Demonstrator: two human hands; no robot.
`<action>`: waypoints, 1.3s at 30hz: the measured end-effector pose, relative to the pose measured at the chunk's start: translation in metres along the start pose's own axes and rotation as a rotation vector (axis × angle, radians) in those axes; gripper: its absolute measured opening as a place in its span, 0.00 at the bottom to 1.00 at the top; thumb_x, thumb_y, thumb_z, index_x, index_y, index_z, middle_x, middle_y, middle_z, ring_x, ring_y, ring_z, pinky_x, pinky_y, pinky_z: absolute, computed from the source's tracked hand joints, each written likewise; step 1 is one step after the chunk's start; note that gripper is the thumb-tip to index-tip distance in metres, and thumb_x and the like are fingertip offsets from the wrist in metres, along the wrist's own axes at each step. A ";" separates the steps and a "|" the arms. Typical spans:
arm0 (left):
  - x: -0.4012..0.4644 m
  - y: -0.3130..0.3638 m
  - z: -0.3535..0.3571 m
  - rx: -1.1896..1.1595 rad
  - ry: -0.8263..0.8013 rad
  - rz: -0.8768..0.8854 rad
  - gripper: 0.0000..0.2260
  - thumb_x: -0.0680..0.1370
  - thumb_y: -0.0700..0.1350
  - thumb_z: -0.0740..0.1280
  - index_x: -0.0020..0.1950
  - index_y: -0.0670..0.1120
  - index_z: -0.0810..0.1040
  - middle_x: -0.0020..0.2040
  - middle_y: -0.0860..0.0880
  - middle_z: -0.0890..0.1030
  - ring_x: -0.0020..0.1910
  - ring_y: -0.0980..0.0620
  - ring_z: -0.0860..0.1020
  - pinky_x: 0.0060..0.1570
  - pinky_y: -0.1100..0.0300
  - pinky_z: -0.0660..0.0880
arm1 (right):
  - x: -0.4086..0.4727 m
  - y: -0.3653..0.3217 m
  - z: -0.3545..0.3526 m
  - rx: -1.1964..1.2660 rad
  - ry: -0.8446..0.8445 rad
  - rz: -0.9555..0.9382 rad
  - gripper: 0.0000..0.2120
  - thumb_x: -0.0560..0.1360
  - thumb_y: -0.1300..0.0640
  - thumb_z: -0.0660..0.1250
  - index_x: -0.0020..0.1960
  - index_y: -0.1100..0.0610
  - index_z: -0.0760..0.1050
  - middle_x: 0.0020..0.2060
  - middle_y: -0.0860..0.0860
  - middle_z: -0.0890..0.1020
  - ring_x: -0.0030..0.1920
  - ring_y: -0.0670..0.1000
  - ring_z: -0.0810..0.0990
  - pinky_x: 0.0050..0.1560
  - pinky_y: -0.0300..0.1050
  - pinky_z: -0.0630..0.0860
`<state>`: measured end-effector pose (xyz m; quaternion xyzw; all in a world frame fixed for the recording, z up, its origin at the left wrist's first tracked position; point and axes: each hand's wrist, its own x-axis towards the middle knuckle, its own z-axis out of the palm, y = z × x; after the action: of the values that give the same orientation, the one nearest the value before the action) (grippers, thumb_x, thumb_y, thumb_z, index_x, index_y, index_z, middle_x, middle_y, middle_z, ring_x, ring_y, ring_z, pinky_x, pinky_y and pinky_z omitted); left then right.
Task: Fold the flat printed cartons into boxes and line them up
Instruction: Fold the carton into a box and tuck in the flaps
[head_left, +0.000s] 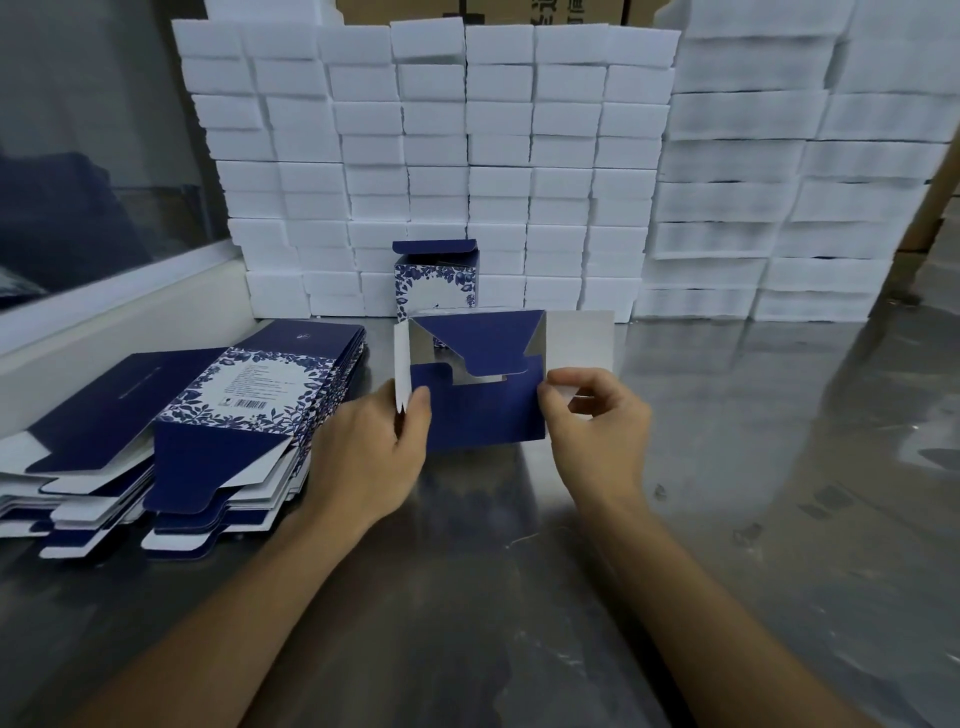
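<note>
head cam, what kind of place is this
Probably a packing workshop or small factory line. A pile of flat printed cartons lies on a metal worktable, white foam blocks are stacked high behind, and one folded box stands ready.

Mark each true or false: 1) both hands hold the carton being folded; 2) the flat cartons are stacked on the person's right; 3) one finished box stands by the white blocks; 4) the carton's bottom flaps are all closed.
1) True: the left hand and right hand each pinch a side of the carton.
2) False: the flat cartons lie on the person's left.
3) True: one box stands in front of the white blocks.
4) False: the flaps still stand open, leaving a gap between them.
</note>
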<state>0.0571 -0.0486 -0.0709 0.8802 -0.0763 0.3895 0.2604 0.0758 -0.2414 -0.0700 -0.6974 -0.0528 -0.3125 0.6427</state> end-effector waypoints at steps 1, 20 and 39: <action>0.000 -0.002 0.001 0.003 -0.020 -0.026 0.21 0.79 0.56 0.55 0.27 0.52 0.60 0.22 0.55 0.66 0.23 0.46 0.68 0.27 0.59 0.57 | 0.000 0.000 0.001 0.018 -0.003 0.000 0.14 0.74 0.64 0.72 0.40 0.45 0.81 0.34 0.37 0.82 0.38 0.38 0.80 0.37 0.30 0.75; -0.006 0.019 0.023 -0.728 -0.121 -0.503 0.20 0.83 0.45 0.59 0.33 0.43 0.80 0.29 0.47 0.82 0.29 0.52 0.81 0.27 0.60 0.75 | -0.024 0.000 0.020 -0.172 -0.445 0.000 0.19 0.82 0.52 0.64 0.38 0.63 0.80 0.32 0.57 0.80 0.35 0.54 0.78 0.41 0.52 0.75; -0.006 0.019 0.018 -0.732 -0.214 -0.465 0.23 0.83 0.45 0.58 0.29 0.41 0.75 0.27 0.46 0.80 0.28 0.51 0.79 0.27 0.62 0.73 | -0.007 0.006 0.010 -0.144 -0.243 0.073 0.21 0.82 0.52 0.62 0.37 0.65 0.76 0.26 0.46 0.74 0.27 0.42 0.69 0.31 0.40 0.68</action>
<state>0.0583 -0.0743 -0.0774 0.7591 -0.0357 0.1749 0.6260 0.0765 -0.2309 -0.0782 -0.7760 -0.0824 -0.2052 0.5907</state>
